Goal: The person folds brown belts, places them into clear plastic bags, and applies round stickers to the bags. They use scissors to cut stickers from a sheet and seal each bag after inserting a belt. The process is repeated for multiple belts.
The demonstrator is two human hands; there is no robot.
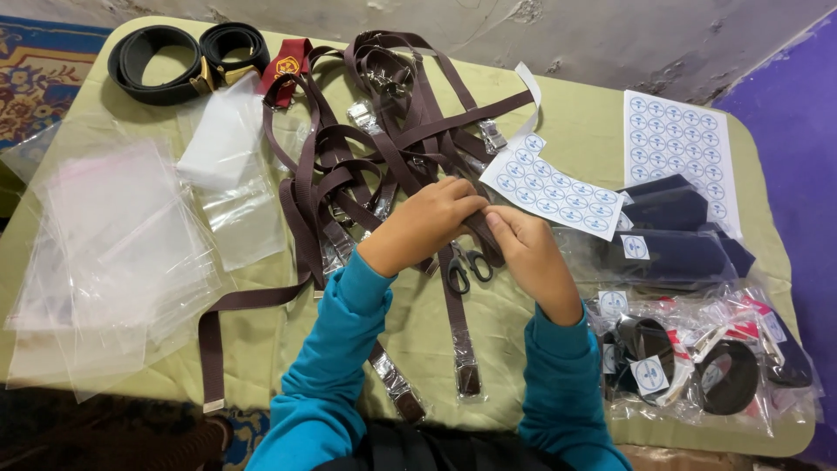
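The left hand (429,220) and right hand (526,253) hide the brown strap (453,314) between their fingers, and partly cover the scissors (465,264).

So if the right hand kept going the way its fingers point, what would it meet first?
The right hand points up-left, fingertips against the left hand on a brown strap. It would likely meet that hand first.

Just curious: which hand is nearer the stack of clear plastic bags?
Left. The left hand is on the brown straps, beside the clear bags; the right hand lies farther away.
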